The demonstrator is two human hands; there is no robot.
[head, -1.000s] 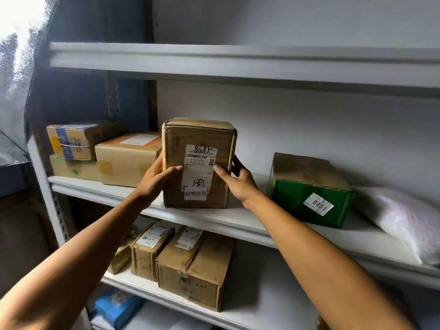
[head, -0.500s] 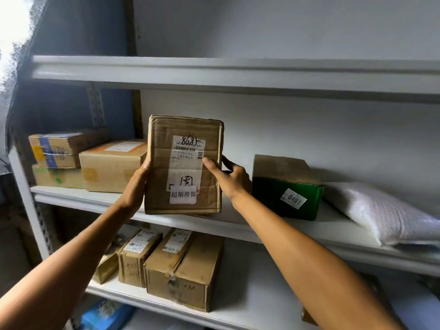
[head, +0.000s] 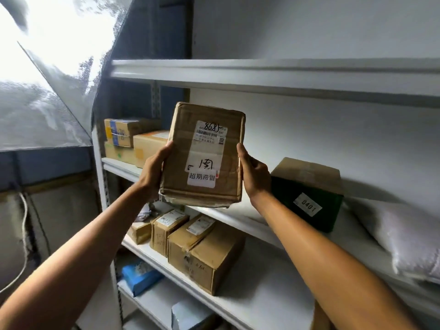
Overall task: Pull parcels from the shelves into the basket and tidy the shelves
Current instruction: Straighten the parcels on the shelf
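The held box [head: 204, 154] is brown cardboard with clear tape and white labels bearing black handwriting and a barcode. The shelves [head: 273, 75] are white-grey metal. At the far left, a tan box [head: 123, 132] carries a blue and yellow stripe, beside a plain tan box [head: 148, 145] with an orange patch. The box [head: 307, 196] on the right is dark green with a brown top and a white sticker numbered in black. The padded bag [head: 409, 236] is white. Lower down lie brown boxes [head: 202, 253] and a bright blue packet [head: 140, 277]

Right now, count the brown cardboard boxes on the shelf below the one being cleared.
3, in a row at the left: a small box, a taller box and a large box. Others may be hidden behind the arms.
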